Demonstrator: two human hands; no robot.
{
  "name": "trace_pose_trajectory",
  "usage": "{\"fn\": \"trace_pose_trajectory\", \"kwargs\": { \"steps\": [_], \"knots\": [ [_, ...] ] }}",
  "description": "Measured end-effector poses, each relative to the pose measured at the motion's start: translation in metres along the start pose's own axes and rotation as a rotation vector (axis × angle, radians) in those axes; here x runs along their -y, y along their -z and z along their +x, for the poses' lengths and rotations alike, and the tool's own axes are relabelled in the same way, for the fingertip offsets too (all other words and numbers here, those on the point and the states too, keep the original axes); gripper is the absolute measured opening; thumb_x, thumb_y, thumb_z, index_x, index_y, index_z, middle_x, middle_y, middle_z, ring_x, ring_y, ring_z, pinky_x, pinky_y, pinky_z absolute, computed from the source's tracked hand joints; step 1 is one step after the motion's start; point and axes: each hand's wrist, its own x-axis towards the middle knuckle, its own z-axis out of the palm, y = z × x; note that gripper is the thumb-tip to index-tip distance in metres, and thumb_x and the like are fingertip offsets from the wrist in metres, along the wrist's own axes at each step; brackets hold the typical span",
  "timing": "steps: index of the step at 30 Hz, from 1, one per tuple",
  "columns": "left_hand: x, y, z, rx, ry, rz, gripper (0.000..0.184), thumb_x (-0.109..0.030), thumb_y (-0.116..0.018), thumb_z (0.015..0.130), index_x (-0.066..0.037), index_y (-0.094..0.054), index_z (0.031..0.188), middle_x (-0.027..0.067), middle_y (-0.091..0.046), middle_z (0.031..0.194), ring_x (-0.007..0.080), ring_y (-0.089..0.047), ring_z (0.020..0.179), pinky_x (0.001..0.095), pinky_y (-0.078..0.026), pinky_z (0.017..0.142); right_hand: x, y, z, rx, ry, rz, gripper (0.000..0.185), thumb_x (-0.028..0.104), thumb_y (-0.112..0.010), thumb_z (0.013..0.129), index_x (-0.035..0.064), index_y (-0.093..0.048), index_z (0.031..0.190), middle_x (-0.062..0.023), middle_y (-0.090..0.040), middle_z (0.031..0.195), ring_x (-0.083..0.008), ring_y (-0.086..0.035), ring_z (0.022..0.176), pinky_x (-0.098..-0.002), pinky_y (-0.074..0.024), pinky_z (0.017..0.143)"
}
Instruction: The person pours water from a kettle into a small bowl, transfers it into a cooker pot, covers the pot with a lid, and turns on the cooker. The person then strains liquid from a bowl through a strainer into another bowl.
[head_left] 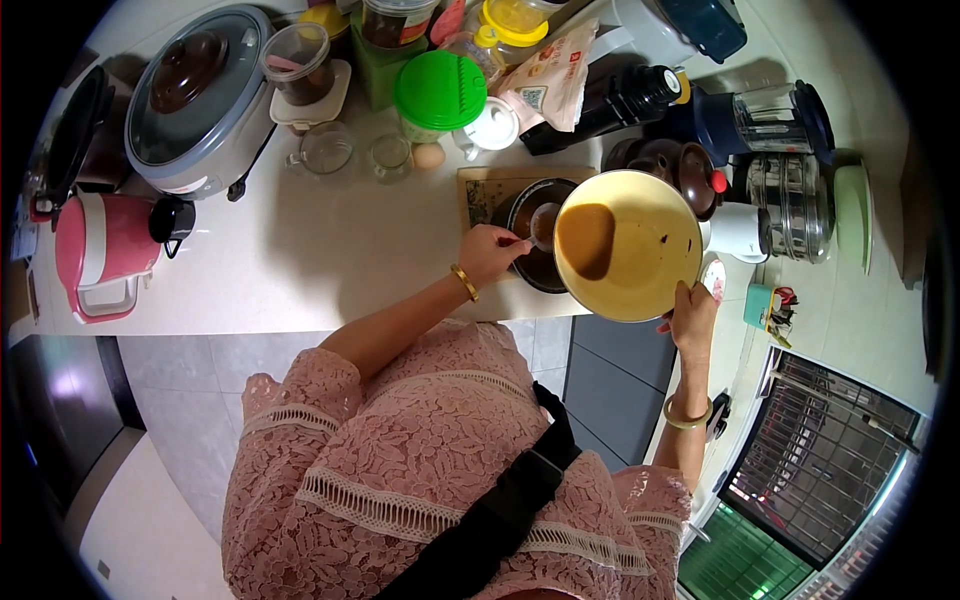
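My right hand (692,318) grips the near rim of a round yellow bowl (640,275). The bowl is raised and overlaps the right side of a dark pot (545,275) on the counter. Inside the bowl, a brown patch that looks like liquid lies on the left, with a few dark specks on the right. The fingers of my left hand (490,253) are pinched at the pot's left rim, on a thin spoon-like utensil (544,226) whose round end is over the pot. Whether it is a spoon or a strainer is unclear. The bowl hides part of the pot.
Under the pot lies a brown board or mat (480,195). Behind stand an egg (429,156), glass cups (390,158), a green-lidded jar (440,90) and a white lidded cup (490,128). A slow cooker (195,100) and pink kettle (100,245) stand left; a blender (770,120) stands right.
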Motion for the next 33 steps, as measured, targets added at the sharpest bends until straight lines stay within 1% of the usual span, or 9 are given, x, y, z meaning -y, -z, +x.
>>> {"fn": "trace_pose_trajectory", "kwargs": {
  "steps": [9, 14, 17, 20, 26, 33],
  "knots": [
    [0.005, -0.002, 0.002, 0.001, -0.009, 0.012, 0.026, -0.025, -0.066, 0.069, 0.000, -0.064, 0.077, 0.0119, -0.061, 0.066, 0.0165, -0.054, 0.055, 0.0263, -0.043, 0.055, 0.004, -0.002, 0.000, -0.023, 0.027, -0.055, 0.030, 0.014, -0.037, 0.085, -0.0074, -0.045, 0.065, -0.0106, -0.049, 0.048, -0.0146, -0.046, 0.033, -0.0247, -0.0382, 0.031],
    [0.010, -0.003, 0.004, 0.007, -0.020, -0.011, 0.025, -0.023, -0.066, 0.069, 0.000, -0.064, 0.076, 0.0119, -0.061, 0.066, 0.0156, -0.053, 0.055, 0.0259, -0.043, 0.055, 0.002, -0.002, 0.002, -0.032, 0.087, -0.076, 0.031, 0.013, -0.036, 0.085, -0.0071, -0.047, 0.065, -0.0105, -0.049, 0.048, -0.0145, -0.046, 0.033, -0.0250, -0.0379, 0.031],
    [0.006, -0.002, 0.002, 0.013, -0.007, 0.001, 0.024, -0.023, -0.066, 0.070, 0.000, -0.064, 0.076, 0.0114, -0.061, 0.066, 0.0152, -0.053, 0.055, 0.0259, -0.043, 0.055, 0.006, -0.003, 0.001, -0.037, 0.061, -0.064, 0.031, 0.013, -0.036, 0.085, -0.0069, -0.047, 0.064, -0.0096, -0.048, 0.047, -0.0141, -0.046, 0.034, -0.0252, -0.0376, 0.032],
    [0.004, -0.001, 0.002, 0.017, 0.011, -0.008, 0.023, -0.023, -0.066, 0.070, 0.000, -0.064, 0.076, 0.0108, -0.061, 0.065, 0.0150, -0.052, 0.054, 0.0259, -0.043, 0.055, 0.008, -0.002, 0.000, -0.029, 0.085, -0.067, 0.031, 0.013, -0.036, 0.085, -0.0069, -0.047, 0.064, -0.0088, -0.047, 0.047, -0.0138, -0.046, 0.035, -0.0253, -0.0376, 0.032],
    [0.010, -0.004, 0.004, 0.005, -0.016, -0.020, 0.023, -0.023, -0.066, 0.069, -0.001, -0.065, 0.075, 0.0104, -0.061, 0.064, 0.0147, -0.053, 0.054, 0.0259, -0.043, 0.054, 0.008, -0.003, 0.001, -0.059, 0.061, -0.088, 0.031, 0.013, -0.036, 0.085, -0.0068, -0.047, 0.063, -0.0091, -0.047, 0.046, -0.0144, -0.045, 0.034, -0.0257, -0.0375, 0.032],
    [0.009, -0.003, 0.004, 0.009, -0.002, -0.027, 0.023, -0.023, -0.065, 0.069, -0.001, -0.064, 0.075, 0.0103, -0.061, 0.063, 0.0143, -0.053, 0.053, 0.0257, -0.043, 0.054, 0.009, -0.003, 0.001, -0.057, 0.088, -0.119, 0.030, 0.014, -0.037, 0.085, -0.0066, -0.047, 0.064, -0.0092, -0.047, 0.045, -0.0145, -0.045, 0.033, -0.0259, -0.0373, 0.032]
  ]
}}
